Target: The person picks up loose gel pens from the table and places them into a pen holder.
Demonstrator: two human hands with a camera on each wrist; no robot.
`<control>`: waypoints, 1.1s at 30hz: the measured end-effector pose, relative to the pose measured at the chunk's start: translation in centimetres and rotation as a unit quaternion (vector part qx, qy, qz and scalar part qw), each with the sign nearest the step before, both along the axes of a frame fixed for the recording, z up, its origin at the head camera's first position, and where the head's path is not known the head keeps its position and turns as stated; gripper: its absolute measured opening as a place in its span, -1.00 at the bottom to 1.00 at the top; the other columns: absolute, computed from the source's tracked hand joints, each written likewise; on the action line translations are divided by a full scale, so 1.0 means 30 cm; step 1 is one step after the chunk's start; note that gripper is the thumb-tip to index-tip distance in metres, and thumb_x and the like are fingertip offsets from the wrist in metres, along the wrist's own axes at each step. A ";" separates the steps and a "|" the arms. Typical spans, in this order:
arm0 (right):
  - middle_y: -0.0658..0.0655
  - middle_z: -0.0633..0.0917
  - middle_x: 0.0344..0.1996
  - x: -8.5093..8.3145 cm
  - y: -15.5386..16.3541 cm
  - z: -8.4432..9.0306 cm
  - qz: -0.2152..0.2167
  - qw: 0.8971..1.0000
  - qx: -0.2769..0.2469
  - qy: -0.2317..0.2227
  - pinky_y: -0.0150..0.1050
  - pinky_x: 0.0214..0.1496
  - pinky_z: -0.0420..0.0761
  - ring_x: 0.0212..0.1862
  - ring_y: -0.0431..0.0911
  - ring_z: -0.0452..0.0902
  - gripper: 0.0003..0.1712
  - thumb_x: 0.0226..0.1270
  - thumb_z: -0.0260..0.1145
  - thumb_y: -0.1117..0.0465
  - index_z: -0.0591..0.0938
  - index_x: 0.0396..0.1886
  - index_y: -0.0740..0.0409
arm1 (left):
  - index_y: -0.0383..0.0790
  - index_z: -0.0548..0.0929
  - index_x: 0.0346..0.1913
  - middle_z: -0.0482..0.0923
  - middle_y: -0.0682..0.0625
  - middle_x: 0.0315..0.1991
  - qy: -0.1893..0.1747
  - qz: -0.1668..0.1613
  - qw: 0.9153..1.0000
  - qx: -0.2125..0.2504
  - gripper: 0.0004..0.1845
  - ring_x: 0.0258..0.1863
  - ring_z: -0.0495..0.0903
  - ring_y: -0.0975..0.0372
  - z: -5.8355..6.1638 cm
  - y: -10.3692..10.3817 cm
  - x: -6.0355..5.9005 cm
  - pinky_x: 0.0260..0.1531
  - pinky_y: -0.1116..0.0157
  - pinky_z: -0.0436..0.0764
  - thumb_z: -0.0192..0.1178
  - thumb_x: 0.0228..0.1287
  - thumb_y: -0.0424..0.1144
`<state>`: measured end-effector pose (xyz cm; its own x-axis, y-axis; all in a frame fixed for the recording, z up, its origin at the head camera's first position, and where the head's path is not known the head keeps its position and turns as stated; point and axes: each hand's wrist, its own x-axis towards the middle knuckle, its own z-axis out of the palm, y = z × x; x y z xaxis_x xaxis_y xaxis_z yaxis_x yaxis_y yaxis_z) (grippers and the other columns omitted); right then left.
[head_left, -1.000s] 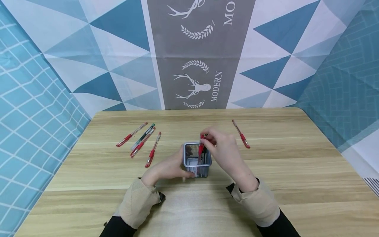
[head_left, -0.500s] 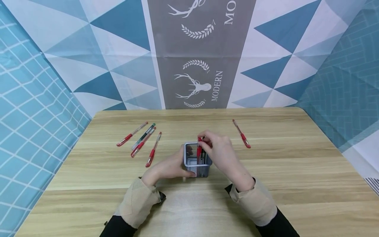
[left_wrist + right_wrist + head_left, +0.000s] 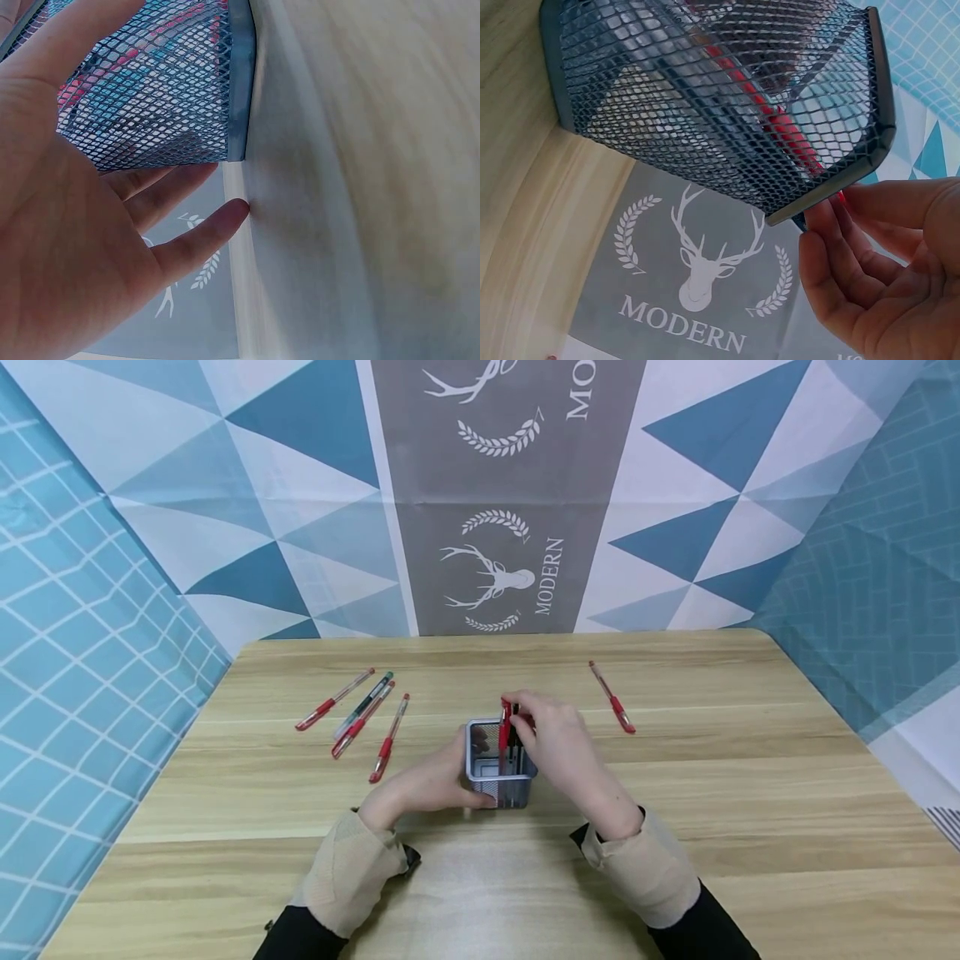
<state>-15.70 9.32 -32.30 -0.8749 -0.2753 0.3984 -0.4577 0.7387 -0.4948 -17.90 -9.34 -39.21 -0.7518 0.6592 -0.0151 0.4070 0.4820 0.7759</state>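
In the head view, a small square mesh pen holder (image 3: 498, 793) stands on the table before me. My left hand (image 3: 427, 781) grips it from the left, thumb on the near side and fingers round behind; the left wrist view has the palm (image 3: 67, 247) beside the mesh. My right hand (image 3: 558, 735) reaches over the right rim. Its thumb and fingertips pinch the upper end of a red gel pen (image 3: 505, 735), whose lower part is inside the holder. Dark pens (image 3: 515, 756) stand beside it. Through the mesh in the right wrist view, the red pen (image 3: 795, 142) slants.
Left of the holder lie red pens (image 3: 390, 739) and a green-tipped dark pen (image 3: 363, 704) on the wooden table (image 3: 480, 893). Another red pen (image 3: 612, 697) lies at the back right. A patterned cloth (image 3: 495, 485) hangs behind the table's far edge.
My right hand has shifted slightly left with the red pen, which now stands more upright in the holder. The left hand and the holder stay in place.
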 end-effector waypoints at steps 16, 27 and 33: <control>0.10 0.66 -0.33 -0.015 0.013 -0.011 -0.024 0.999 0.015 -0.021 -0.28 -0.47 0.53 -0.50 -0.17 0.46 -0.66 0.26 0.18 0.25 0.56 0.05 0.06 | -0.23 -0.06 0.30 0.28 -0.13 0.19 0.003 0.001 1.000 0.002 0.03 0.19 0.32 0.15 0.002 0.003 0.004 0.23 0.17 0.26 0.43 -0.16 -0.23; 0.08 0.63 -0.57 -0.081 0.147 0.008 -0.140 0.989 -0.017 -0.032 -0.35 -0.71 0.28 -0.69 -0.17 0.35 -0.75 0.25 0.17 0.18 0.62 -0.14 0.18 | -0.20 -0.03 0.29 0.42 -0.12 0.06 0.015 0.014 0.999 -0.030 0.04 0.08 0.44 0.12 0.006 0.003 0.006 0.16 0.16 0.35 0.45 -0.20 -0.14; 0.19 0.65 -0.43 -0.146 0.291 -0.041 -0.210 0.968 0.054 -0.128 -0.31 -0.71 0.30 -0.62 -0.09 0.41 -0.73 0.26 0.13 0.14 0.59 -0.21 0.24 | -0.20 -0.03 0.28 0.43 -0.14 0.06 0.007 0.017 0.999 -0.030 0.02 0.07 0.45 0.10 0.009 0.004 0.009 0.16 0.15 0.35 0.44 -0.19 -0.16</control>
<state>-20.08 18.05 -33.53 -0.9849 0.0976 0.1430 0.0207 0.8865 -0.4622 -17.63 -9.24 -38.93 -0.7739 0.6319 -0.0427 0.4004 0.5404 0.7401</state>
